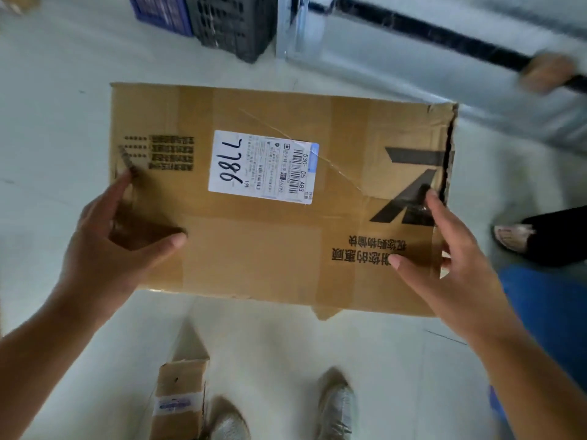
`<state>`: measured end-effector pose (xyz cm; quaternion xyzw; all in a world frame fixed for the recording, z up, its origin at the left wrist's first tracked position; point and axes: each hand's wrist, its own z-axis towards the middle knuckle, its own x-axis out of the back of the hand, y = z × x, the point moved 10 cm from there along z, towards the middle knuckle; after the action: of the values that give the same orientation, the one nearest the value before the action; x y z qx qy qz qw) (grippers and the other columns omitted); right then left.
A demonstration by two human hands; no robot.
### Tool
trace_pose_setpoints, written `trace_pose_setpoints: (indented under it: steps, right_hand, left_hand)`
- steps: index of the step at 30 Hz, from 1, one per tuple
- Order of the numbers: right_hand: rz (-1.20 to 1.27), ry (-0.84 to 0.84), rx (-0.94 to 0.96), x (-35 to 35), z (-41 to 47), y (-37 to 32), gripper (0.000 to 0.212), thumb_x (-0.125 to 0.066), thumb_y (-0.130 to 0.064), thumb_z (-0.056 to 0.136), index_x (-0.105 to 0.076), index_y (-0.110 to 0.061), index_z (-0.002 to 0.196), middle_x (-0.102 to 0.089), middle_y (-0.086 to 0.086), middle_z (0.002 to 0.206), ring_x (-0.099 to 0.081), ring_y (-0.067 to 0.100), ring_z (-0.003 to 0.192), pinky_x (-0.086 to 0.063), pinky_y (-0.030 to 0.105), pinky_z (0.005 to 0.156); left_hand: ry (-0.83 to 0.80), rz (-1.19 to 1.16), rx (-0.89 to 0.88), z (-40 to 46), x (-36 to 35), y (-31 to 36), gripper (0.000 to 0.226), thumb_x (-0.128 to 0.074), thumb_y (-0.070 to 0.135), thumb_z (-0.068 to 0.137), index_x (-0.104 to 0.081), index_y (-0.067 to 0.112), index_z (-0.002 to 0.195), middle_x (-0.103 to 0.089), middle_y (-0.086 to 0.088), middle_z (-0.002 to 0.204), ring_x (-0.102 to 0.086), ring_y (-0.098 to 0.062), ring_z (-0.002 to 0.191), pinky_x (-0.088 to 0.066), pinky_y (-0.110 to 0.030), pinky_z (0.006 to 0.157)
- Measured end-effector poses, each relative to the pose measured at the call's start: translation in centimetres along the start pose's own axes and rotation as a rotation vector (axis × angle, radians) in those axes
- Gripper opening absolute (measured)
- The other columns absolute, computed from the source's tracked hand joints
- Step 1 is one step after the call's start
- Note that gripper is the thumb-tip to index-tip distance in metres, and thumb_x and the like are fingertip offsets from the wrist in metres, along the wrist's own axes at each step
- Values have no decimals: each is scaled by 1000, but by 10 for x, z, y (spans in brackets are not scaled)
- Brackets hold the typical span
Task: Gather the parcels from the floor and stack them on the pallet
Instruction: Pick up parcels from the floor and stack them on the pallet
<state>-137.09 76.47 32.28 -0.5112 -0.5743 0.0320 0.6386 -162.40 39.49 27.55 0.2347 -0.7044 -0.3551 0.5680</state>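
A large brown cardboard parcel (270, 242) with a white shipping label marked 7786 fills the middle of the head view, held flat above the pale floor. My left hand (108, 246) grips its left end, thumb on top. My right hand (444, 262) grips its right end, where the cardboard is torn along the edge. A smaller cardboard parcel (179, 401) with a taped label lies on the floor below, beside my left shoe. No pallet is in view.
A blue crate (158, 14) and a black crate (232, 27) stand at the far top. Another person's hand (546, 71) holds a dark bar at the upper right, and their shoe (511, 238) is right of the parcel. Blue fabric (546, 312) lies at the right edge.
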Motion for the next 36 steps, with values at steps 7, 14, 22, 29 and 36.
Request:
trace_pose_setpoints:
  steps: [7, 14, 22, 29, 36]
  right_hand:
    - [-15, 231, -23, 195, -53, -79, 98, -78, -56, 74, -14, -74, 146, -37, -25, 154, -39, 2, 140, -37, 36, 115]
    - [33, 508, 48, 371, -155, -160, 94, -72, -62, 69, -23, -68, 149, -37, -22, 156, -38, -3, 138, -36, 29, 112]
    - [-23, 727, 50, 507, -307, -195, 101, -70, -65, 67, -23, -59, 156, -38, -16, 156, -44, -6, 130, -37, 18, 106]
    - [-31, 792, 39, 567, -427, -167, 101, -70, -66, 69, -22, -58, 157, -41, -20, 151, -50, -11, 123, -45, 28, 101]
    - [54, 887, 15, 614, -530, -113, 98, -76, -54, 69, -26, -59, 153, -46, -27, 142, -50, -23, 116, -42, -2, 83]
  left_hand:
    - [-53, -59, -202, -6, 42, 203, 114, -95, 52, 62, -34, 52, 158, -57, -3, 140, -61, -28, 119, -56, -55, 98]
    - [-130, -160, -459, -48, 104, 406, 113, -95, 48, 71, -28, 44, 163, -41, 6, 157, -41, -7, 133, -43, -39, 104]
    - [-281, -336, -642, -151, 152, 562, 114, -93, 45, 61, -34, 53, 158, -44, 20, 156, -49, -3, 138, -40, -35, 112]
    - [-326, -366, -731, -269, 159, 629, 111, -92, 44, 60, -36, 58, 155, -42, 21, 154, -42, 0, 137, -35, -35, 113]
    - [-420, -393, -826, -377, 122, 681, 109, -95, 24, 69, -38, 48, 159, -45, 26, 146, -43, 2, 134, -32, -28, 110]
